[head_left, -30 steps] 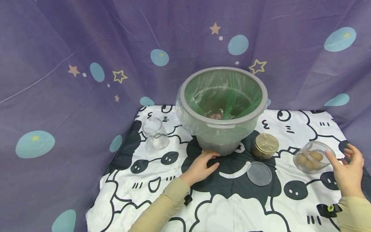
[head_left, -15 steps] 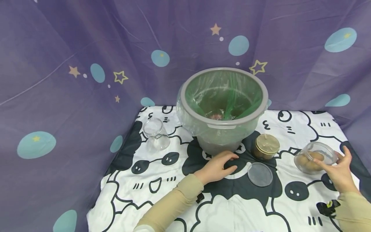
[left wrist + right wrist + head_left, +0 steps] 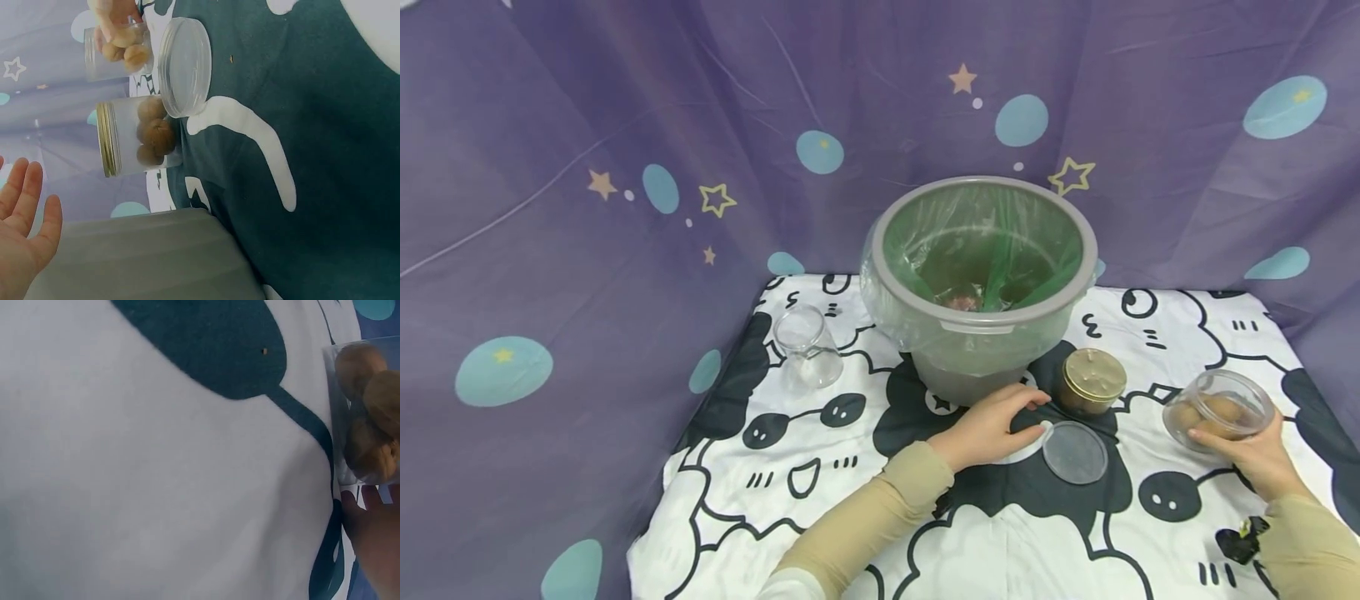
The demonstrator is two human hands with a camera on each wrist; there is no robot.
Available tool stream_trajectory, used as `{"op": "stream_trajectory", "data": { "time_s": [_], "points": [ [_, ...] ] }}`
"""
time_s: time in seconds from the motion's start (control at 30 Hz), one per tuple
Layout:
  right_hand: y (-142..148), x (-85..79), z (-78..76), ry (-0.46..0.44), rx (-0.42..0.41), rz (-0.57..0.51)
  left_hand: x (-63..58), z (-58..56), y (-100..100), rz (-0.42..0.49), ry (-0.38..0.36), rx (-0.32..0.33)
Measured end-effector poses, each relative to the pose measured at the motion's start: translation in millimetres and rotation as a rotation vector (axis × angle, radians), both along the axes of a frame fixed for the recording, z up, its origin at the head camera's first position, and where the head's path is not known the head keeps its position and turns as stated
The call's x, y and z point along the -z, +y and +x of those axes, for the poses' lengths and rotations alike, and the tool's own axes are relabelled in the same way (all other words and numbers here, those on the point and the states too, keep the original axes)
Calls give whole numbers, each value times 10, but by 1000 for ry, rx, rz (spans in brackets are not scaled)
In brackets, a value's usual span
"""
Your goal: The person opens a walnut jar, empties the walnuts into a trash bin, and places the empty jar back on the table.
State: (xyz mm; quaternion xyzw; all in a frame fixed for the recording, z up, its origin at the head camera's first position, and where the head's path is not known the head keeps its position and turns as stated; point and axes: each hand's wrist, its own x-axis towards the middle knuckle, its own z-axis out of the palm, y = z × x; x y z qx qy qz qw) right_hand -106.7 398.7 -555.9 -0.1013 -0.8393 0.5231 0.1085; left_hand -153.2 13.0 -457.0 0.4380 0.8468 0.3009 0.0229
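Right hand (image 3: 1262,456) grips the rightmost jar (image 3: 1201,395); relaxed left hand (image 3: 991,425) is near the lid (image 3: 1075,452).

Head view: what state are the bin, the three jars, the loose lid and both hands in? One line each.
Bin: upright, open, lined with a bag
Left-side jar: upright, open, looks empty
Gold-lidded jar: upright, closed, brown balls inside
Clear lid: loose, lying flat
Right-side jar: open, brown balls inside
Left hand: holding nothing, fingers relaxed
Right hand: gripping right-side jar
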Motion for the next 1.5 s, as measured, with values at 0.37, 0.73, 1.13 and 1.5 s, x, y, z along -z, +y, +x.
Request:
{"op": "stream_trajectory", "data": {
  "time_s": [0.37,0.73,1.13,1.5],
  "points": [
    [-25,-32,-8,9,50,36,-75,-34,105,-22,41,16],
    [-144,-131,102,-114,96,104,-154,-2,149,-75,43,11],
    [-370,-559,147,84,-43,162,-177,13,157,-135,110,29],
    [-761,-786,167,191,-234,212,-180,5,148,-97,194,59]
  ]
}}
